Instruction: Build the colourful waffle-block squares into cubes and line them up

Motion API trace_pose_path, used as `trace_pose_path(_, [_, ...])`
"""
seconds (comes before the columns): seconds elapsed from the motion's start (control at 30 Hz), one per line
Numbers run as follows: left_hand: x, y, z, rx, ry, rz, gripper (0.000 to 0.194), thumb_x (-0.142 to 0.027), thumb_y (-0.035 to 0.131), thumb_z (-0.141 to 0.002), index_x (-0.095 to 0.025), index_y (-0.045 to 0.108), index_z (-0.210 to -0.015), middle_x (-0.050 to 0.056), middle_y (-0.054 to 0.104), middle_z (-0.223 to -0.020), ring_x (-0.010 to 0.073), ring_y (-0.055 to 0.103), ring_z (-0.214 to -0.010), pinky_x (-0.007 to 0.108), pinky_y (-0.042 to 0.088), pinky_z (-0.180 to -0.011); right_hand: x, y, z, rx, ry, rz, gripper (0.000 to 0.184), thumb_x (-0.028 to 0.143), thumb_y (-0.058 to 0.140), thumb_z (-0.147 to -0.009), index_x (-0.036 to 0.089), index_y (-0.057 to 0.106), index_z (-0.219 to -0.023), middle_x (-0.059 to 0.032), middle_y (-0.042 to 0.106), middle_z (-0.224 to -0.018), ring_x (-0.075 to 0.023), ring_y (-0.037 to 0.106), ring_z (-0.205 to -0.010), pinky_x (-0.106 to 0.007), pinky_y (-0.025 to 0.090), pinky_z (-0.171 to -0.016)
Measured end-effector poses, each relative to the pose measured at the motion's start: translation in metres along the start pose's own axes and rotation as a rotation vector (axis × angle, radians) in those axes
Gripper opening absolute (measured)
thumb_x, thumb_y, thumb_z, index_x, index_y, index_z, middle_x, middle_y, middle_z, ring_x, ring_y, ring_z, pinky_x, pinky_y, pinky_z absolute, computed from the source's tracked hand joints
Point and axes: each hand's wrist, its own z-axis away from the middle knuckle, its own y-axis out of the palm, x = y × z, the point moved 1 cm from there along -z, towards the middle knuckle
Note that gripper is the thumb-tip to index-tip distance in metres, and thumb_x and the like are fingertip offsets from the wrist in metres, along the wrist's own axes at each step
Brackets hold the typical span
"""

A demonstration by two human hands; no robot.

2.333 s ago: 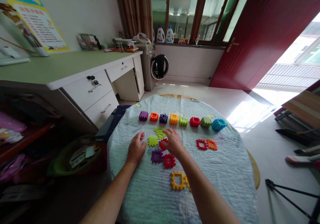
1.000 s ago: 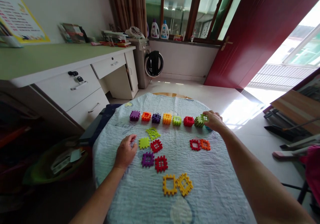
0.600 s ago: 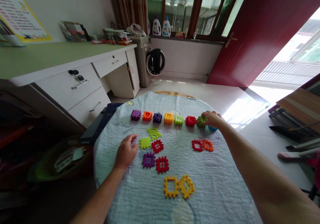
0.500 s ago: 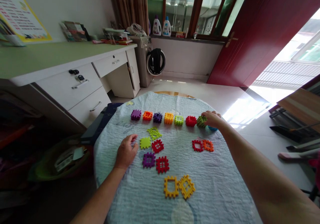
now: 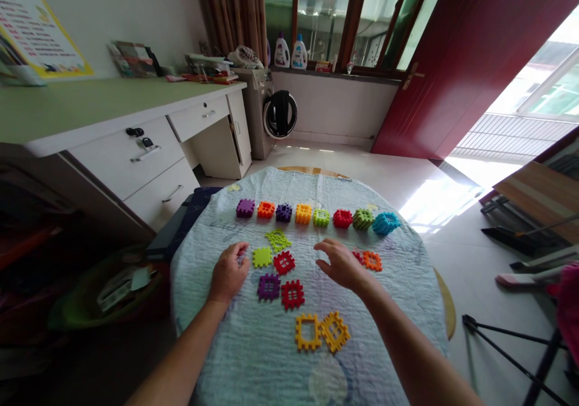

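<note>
A round table under a pale blue cloth (image 5: 271,364) carries a row of several coloured block cubes, from a purple cube (image 5: 245,207) on the left to a blue cube (image 5: 385,223) on the right, with a green cube (image 5: 362,218) beside it. Flat tiles lie nearer me: lime (image 5: 262,257), red (image 5: 283,262), purple (image 5: 268,286), red (image 5: 292,294), two yellow (image 5: 321,332), orange (image 5: 373,260). My left hand (image 5: 228,273) rests on the cloth beside the lime tile, fingers loosely curled, holding nothing. My right hand (image 5: 340,265) hovers over the middle, fingers spread, empty.
A white desk with drawers (image 5: 136,158) and a green top stands to the left. A washing machine (image 5: 271,113) sits under the window, next to a red door (image 5: 452,62). A green basin (image 5: 104,291) is on the floor at left, tripod legs (image 5: 506,339) at right.
My right hand let go of the green cube at the row's right end and drew back to the middle of the table. The left hand stayed put.
</note>
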Motion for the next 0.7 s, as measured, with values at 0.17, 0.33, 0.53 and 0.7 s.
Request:
trace_pose_path(0.17, [-0.002, -0.001, -0.001, 0.009, 0.003, 0.001, 0.030, -0.020, 0.047, -0.073, -0.017, 0.060, -0.100, 0.008, 0.067, -0.097, 0.0198, 0.063, -0.088, 0.035, 0.051, -0.085, 0.009, 0.038, 0.008, -0.052, 0.114, -0.024, 0.028, 0.012, 0.055, -0.080, 0.018, 0.064, -0.105, -0.0083, 0.062, -0.108, -0.0202, 0.055, -0.104, -0.031, 0.041, -0.094])
trace_pose_path(0.33, [-0.003, 0.000, 0.000, -0.001, 0.014, -0.003, 0.028, -0.017, 0.047, -0.073, -0.017, 0.061, -0.098, 0.007, 0.067, -0.096, 0.0193, 0.063, -0.087, 0.034, 0.051, -0.085, 0.005, 0.057, 0.013, -0.181, 0.163, 0.024, 0.023, 0.014, 0.054, -0.080, 0.020, 0.063, -0.100, -0.0084, 0.059, -0.110, -0.0215, 0.051, -0.102, -0.032, 0.040, -0.093])
trace_pose_path(0.53, [-0.005, -0.001, 0.000, 0.005, 0.011, -0.003, 0.028, -0.013, 0.047, -0.074, -0.017, 0.061, -0.098, 0.007, 0.066, -0.095, 0.0187, 0.062, -0.088, 0.033, 0.050, -0.085, 0.014, 0.062, 0.001, -0.183, 0.193, 0.039, 0.019, 0.014, 0.055, -0.078, 0.021, 0.064, -0.093, -0.0077, 0.061, -0.104, -0.0224, 0.052, -0.099, -0.033, 0.039, -0.091])
trace_pose_path(0.7, [-0.008, -0.003, 0.000, 0.014, -0.008, -0.003, 0.029, -0.012, 0.047, -0.073, -0.017, 0.060, -0.098, 0.007, 0.066, -0.096, 0.0182, 0.062, -0.089, 0.032, 0.050, -0.085, 0.064, 0.071, -0.039, -0.058, -0.016, 0.024, 0.019, 0.022, 0.057, -0.084, 0.022, 0.066, -0.101, -0.0055, 0.065, -0.109, -0.0214, 0.051, -0.100, -0.034, 0.037, -0.092])
